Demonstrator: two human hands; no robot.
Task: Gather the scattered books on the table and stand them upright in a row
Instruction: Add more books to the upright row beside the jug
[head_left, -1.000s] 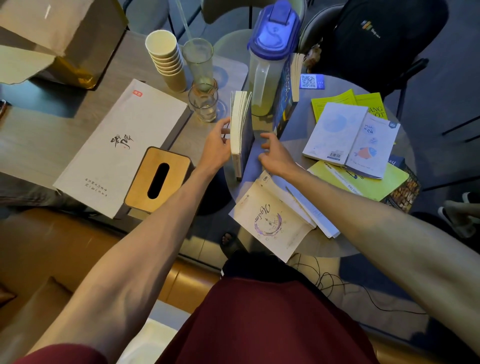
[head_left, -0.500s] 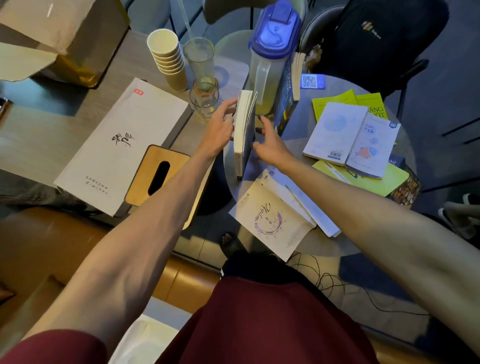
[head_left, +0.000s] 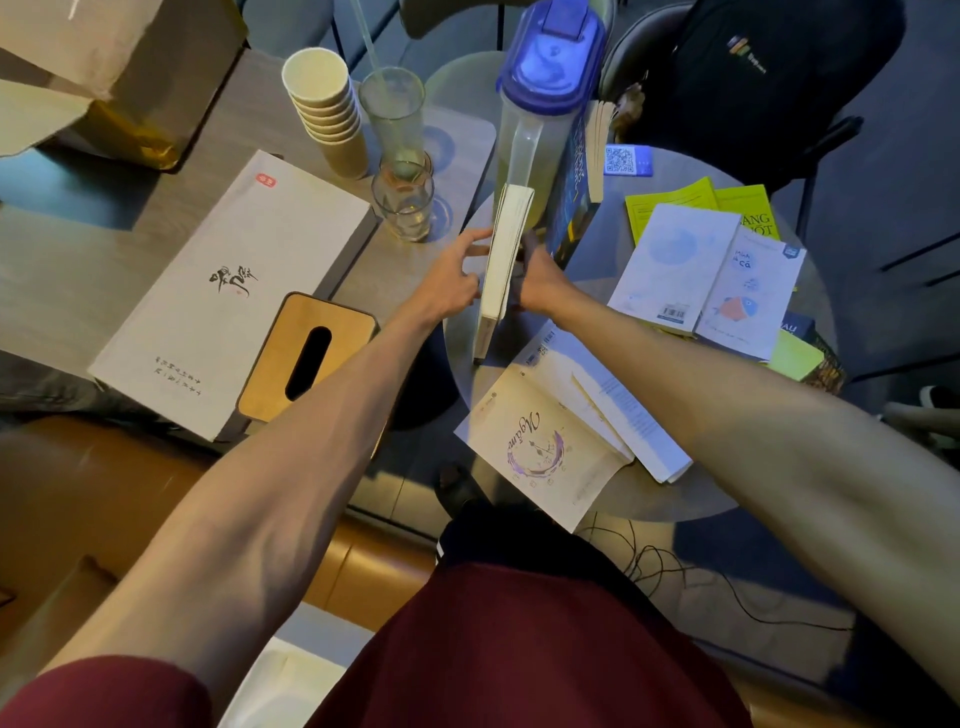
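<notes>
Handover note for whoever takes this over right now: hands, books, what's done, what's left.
Left hand: fingers against the left face of the white book, which stands on edge.
Right hand: pressed to its right face; the book is held between both hands.
Standing already: blue book against the pitcher, tan book behind it.
Flat on the round table: cream book, thin white one, fish book, yellow books.
Left to do: bring the white book up to the blue one, then stand the flat ones in the row.
</notes>
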